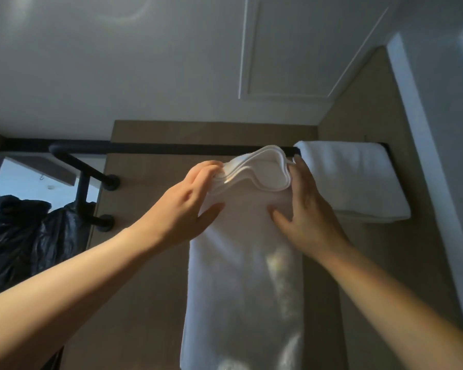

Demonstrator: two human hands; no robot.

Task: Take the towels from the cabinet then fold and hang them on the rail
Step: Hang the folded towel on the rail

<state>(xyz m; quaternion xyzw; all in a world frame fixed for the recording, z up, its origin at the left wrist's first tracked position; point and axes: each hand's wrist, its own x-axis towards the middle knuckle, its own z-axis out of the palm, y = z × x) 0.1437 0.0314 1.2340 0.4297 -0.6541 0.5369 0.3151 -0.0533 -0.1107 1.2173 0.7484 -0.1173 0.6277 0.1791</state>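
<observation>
A folded white towel (pixel 241 276) hangs down in front of me, its layered top edge raised to the black rail (pixel 171 148). My left hand (pixel 187 204) pinches the towel's upper left corner, thumb on the front. My right hand (pixel 305 209) grips the upper right side, fingers behind and thumb pressed on the front. A second white towel (pixel 350 177) is draped over the rail's right end, just right of my right hand.
The rail bends at its left end into a black pipe bracket (pixel 86 188) fixed to the brown wall panel (pixel 145 263). Black plastic bags (pixel 22 236) sit at lower left. A white wall edge (pixel 428 156) runs down the right side.
</observation>
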